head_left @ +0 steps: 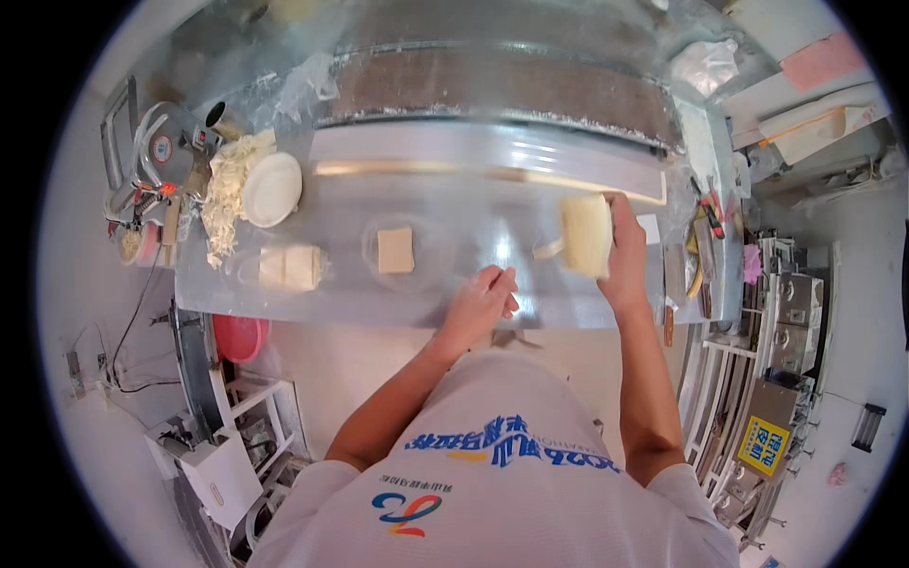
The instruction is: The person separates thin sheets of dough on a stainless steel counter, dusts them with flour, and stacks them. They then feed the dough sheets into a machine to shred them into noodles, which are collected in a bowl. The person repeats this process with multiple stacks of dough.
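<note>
My right hand [623, 251] is closed around the side of a thick stack of pale yellow dough sheets [585, 235], held tilted over the right part of the metal table. A small pale strip [548, 249] shows at the stack's left side; whether it is attached I cannot tell. Over the front edge, my left hand [481, 305] has its fingers curled together, and anything inside them is hidden. To its left, a square tan stack of dough sheets [396, 251] lies on the table. Further left is a paler block of dough sheets [290, 268], apparently in clear plastic.
A heap of pale dough scraps [233, 185] and a white bowl [273, 190] occupy the left end. Along the back lies a long wooden stick [407, 168]. Knives and tools [703, 237] line the right edge. A red basin [239, 338] stands below left.
</note>
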A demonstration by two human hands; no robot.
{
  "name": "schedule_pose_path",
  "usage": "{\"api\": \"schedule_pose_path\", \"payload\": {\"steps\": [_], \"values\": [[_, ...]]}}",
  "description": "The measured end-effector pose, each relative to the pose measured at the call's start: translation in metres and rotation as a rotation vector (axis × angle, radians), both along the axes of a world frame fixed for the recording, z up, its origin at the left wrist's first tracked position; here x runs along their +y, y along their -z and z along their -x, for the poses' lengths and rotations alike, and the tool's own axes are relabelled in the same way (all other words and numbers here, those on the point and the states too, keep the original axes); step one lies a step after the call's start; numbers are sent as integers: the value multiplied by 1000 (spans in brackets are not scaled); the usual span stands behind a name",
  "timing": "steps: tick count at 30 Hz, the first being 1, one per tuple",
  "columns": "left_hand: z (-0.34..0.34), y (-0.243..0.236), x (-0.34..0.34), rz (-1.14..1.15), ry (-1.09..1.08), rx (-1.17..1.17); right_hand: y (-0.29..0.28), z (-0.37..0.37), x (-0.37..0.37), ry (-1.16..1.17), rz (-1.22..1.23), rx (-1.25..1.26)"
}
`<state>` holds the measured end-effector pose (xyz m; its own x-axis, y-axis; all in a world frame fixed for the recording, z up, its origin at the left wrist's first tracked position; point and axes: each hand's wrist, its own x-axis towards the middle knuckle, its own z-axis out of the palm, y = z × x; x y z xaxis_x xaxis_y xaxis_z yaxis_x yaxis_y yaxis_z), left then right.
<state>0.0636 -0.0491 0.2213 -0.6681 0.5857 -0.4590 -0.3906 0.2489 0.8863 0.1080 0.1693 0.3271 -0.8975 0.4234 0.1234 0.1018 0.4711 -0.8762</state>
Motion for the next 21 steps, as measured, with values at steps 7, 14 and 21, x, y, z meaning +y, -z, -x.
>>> {"api": "schedule_pose_path", "payload": {"steps": [7, 14, 21], "values": [[6, 17, 43, -55, 11, -266, -12, 25, -3, -94, -107, -26], [7, 26, 96, -649, 47, -470, -5, 11, -13, -62, 596, -67], [10, 15, 116, -783, 45, -290, -44, 9, -42, -136, 186, -173]]}}
